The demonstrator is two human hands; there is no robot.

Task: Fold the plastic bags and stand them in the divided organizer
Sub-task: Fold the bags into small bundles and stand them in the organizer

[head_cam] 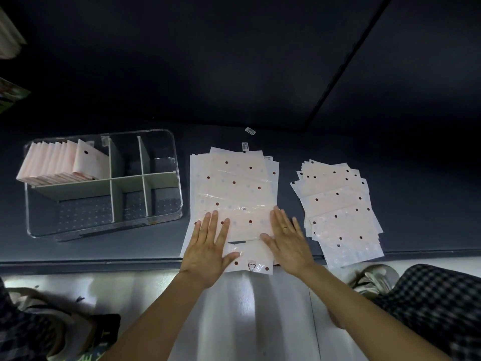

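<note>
Now your left hand (208,246) and right hand (287,239) lie flat, fingers straight, gripping nothing, pressing the bag's (247,225) fold between them; lift unevenly and the slick plastic may spring open.

Left hand (208,246) and right hand (286,241) flat on folded bag (247,225), right of organizer (104,183).

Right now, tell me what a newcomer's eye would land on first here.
Both hands, left hand and right hand, press flat on a dotted plastic bag atop the middle stack. Left of it, the clear divided organizer holds folded bags standing in its far-left compartment. A second, fanned stack lies to the right.
</note>
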